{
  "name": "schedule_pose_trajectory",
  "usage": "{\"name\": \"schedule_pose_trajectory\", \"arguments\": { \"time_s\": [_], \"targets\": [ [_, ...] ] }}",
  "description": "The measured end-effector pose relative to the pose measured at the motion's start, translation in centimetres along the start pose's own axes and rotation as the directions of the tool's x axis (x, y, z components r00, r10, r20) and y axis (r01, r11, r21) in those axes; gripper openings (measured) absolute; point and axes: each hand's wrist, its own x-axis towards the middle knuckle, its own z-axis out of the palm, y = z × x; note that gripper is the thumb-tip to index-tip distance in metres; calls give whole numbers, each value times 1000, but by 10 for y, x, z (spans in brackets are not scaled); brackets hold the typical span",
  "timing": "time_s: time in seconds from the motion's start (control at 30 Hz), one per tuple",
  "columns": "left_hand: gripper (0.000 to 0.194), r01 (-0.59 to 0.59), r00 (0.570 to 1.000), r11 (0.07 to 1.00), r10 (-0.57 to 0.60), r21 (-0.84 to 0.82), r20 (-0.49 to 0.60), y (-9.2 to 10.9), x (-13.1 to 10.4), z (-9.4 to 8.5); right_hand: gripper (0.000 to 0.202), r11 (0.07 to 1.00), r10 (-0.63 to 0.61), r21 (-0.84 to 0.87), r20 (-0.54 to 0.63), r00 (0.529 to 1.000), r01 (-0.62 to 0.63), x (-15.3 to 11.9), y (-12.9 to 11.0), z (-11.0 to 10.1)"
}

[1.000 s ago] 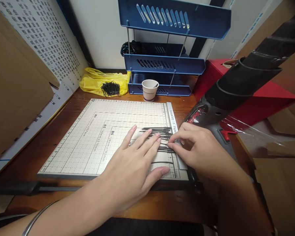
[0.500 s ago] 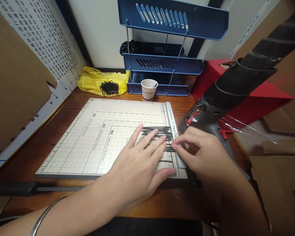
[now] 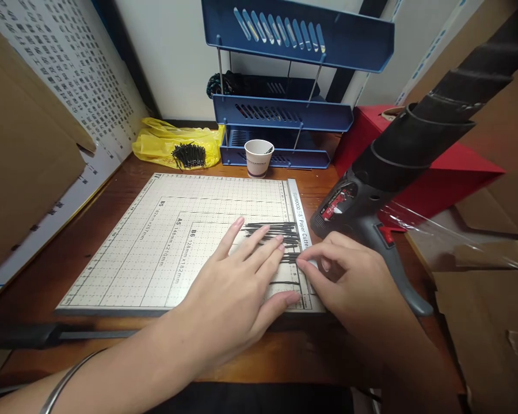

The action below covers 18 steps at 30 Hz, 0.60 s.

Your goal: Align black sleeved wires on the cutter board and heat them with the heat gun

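Several thin black strips [image 3: 271, 225] lie side by side on the right part of a gridded paper cutter board [image 3: 155, 230], their right ends near the metal edge strip [image 3: 300, 221]. My left hand [image 3: 237, 282] lies over them with its fingers spread, covering their left portions. One strip [image 3: 285, 282] sits apart, nearer the front, between my left thumb and fingers. At the strips' right ends, my right hand [image 3: 345, 270] is closed in a pinch with thumb and index finger together; what is between the fingertips is too small to make out.
Behind the board stand a paper cup [image 3: 259, 158], a yellow bag [image 3: 155, 144] with a black bundle [image 3: 189, 155], and a blue rack [image 3: 285, 112]. A heat gun [image 3: 362, 190] and red box [image 3: 449, 155] are right. The cutter handle [image 3: 30, 335] lies front left.
The view has shifted slightly, moving the scene a little left. Both hands keep nearly the same pose over the strips.
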Motion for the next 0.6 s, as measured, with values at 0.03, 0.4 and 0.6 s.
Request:
{"name": "schedule_pose_trajectory", "arguments": {
  "time_s": [0.03,0.4,0.6],
  "targets": [
    [64,6,1000,1000,-6,25,-12,-1,1,0,12,1000,10,-9,-34,999,-11,0,0,0],
    [72,14,999,1000,-15,25,30,5,10,5,13,997,64,-18,-202,977,-69,9,-1,10],
    [80,48,996,998,-50,32,67,-2,19,1,14,996,84,18,-227,970,-82,4,-3,12]
  ]
}}
